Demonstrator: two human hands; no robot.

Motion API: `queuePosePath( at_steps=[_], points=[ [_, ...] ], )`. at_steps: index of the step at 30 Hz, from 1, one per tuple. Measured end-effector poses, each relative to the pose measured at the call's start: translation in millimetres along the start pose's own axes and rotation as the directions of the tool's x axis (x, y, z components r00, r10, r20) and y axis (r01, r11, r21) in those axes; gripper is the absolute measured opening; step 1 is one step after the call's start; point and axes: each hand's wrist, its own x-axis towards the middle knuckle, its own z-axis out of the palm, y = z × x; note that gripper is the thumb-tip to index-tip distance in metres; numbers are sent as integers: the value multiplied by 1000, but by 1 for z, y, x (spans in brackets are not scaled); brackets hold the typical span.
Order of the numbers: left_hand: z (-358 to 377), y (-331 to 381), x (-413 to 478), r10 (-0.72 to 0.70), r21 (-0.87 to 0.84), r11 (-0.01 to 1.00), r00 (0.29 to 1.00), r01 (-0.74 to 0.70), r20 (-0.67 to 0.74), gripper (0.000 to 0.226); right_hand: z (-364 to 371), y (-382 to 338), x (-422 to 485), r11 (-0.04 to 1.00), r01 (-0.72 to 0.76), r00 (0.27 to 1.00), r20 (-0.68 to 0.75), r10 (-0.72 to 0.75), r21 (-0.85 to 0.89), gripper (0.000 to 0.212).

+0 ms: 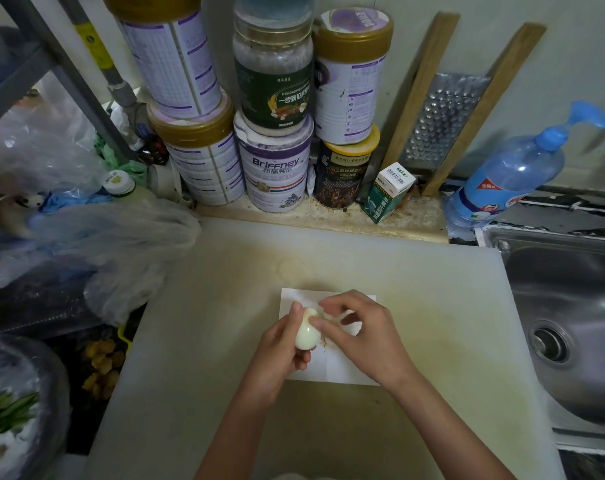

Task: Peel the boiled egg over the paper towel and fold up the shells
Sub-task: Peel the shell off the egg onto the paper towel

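My left fingers [303,360] wrap the egg [307,336], kept over the towel [342,370] so shell lands there. Meanwhile my right fingers [330,325] pinch at its top, likely lifting shell.

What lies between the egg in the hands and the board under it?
The paper towel, flat on the board, lies under the egg; the head view shows it.
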Motion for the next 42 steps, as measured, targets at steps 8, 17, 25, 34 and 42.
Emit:
queuePosePath(
  at_steps=[8,17,25,34,42],
  points=[
    [-1,9,-1,8,171,985,1000,-5,-14,57,6,-4,-2,998,66,995,72,-66,-1,30],
    [0,10,0,128,116,985,992,-129,9,33,1,-1,1,999,46,993,-109,-46,-4,17],
    [0,8,4,140,190,975,980,-112,-138,34,3,-2,-3,964,173,980,-60,-188,-201,19],
    [4,11,7,73,245,969,968,-13,-239,53,-2,-1,0,894,255,963,181,-200,-368,23],
    [10,8,5,-40,-12,999,985,39,-170,31,-3,1,2,850,233,972,150,-183,-472,14]
  ],
)
